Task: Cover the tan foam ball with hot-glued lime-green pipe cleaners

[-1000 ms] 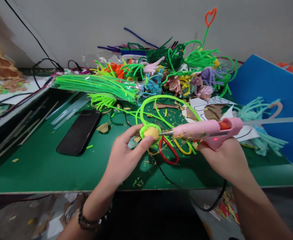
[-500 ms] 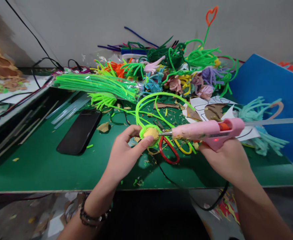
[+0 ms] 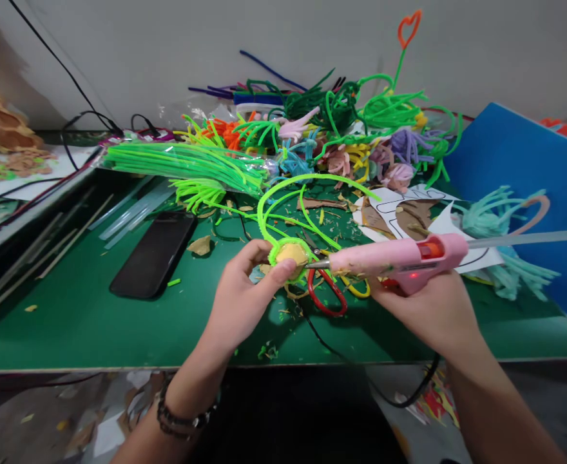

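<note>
Between thumb and fingers, my left hand [image 3: 245, 293] pinches a small tan disc [image 3: 290, 253] edged with a bright green pipe cleaner [image 3: 283, 187], whose free length arcs up and to the right. My right hand [image 3: 431, 316] is wrapped round the handle of a pink hot glue gun [image 3: 380, 256], its red light lit and a clear glue stick [image 3: 529, 240] poking from the back. The metal nozzle points left and meets the disc's right edge. Below the nozzle lie scissors with red and yellow handles [image 3: 329, 308], partly covered.
A black phone [image 3: 153, 258] lies left of my hands on the green table [image 3: 95, 335]. Bagged green pipe cleaners [image 3: 187, 164] and coloured bundles line the back. Paper cutouts [image 3: 404, 212] and a blue board [image 3: 520, 154] stand at the right. Tan scraps are scattered about.
The glue gun and my right hand have shifted slightly left and down, with the nozzle lower along the disc's edge. The free green pipe cleaner has swung a little left and up.
</note>
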`<state>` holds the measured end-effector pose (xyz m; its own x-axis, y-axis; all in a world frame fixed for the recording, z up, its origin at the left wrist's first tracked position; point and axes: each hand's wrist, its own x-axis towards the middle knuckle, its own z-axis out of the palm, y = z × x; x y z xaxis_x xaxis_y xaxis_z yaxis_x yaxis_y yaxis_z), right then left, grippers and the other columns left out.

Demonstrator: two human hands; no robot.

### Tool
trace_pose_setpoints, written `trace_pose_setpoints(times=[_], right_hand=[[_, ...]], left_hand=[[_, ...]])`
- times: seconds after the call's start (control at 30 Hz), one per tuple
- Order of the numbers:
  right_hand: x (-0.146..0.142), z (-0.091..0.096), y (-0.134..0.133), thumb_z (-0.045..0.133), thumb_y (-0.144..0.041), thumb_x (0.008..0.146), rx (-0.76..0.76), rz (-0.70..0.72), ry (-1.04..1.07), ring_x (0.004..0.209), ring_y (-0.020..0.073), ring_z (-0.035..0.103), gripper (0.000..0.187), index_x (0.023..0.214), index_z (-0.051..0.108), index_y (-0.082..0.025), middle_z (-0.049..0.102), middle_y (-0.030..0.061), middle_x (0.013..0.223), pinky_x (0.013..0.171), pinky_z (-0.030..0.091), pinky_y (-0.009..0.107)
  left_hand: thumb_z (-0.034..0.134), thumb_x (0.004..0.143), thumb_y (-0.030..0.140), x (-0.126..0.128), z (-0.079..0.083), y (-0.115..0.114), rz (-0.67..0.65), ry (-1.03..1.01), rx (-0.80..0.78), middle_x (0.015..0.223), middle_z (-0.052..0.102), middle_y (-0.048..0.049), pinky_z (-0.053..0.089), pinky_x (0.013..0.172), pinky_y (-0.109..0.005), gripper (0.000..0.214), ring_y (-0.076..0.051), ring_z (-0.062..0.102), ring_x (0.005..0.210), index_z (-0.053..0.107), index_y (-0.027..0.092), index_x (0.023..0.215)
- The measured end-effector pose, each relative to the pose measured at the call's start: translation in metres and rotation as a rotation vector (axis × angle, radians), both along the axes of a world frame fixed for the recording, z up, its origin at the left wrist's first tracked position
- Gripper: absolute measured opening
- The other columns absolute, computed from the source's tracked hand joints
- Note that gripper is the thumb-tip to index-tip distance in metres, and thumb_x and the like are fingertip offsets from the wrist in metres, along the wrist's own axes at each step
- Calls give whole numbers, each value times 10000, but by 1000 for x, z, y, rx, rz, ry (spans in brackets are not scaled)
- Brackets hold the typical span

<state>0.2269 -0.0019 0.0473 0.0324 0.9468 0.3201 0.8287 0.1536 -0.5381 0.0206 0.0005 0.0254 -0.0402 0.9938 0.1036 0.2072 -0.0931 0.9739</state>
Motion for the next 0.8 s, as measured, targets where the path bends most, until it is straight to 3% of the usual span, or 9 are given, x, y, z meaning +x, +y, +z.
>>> trace_pose_setpoints(times=[0.33, 0.8], right_hand=[[1, 2, -1, 453, -254, 559, -15, -21, -16, 402, 148, 453, 148, 448, 356, -245, 454, -10, 398, 383, 339, 269], [3, 7, 2, 442, -228, 571, 129, 53, -60, 387, 135, 427, 150, 453, 350, -240, 425, -9, 397, 365, 297, 256]], left_hand=[[586, 769, 374, 2, -1, 1, -20, -70, -9, 725, 599, -8, 426, 641, -250, 196, -135, 541, 709, 573, 179, 745], [596, 778, 357, 3, -1, 1, -77, -204, -33, 894, 694, -30, 467, 690, -223, 191, -136, 608, 802, 607, 187, 865]])
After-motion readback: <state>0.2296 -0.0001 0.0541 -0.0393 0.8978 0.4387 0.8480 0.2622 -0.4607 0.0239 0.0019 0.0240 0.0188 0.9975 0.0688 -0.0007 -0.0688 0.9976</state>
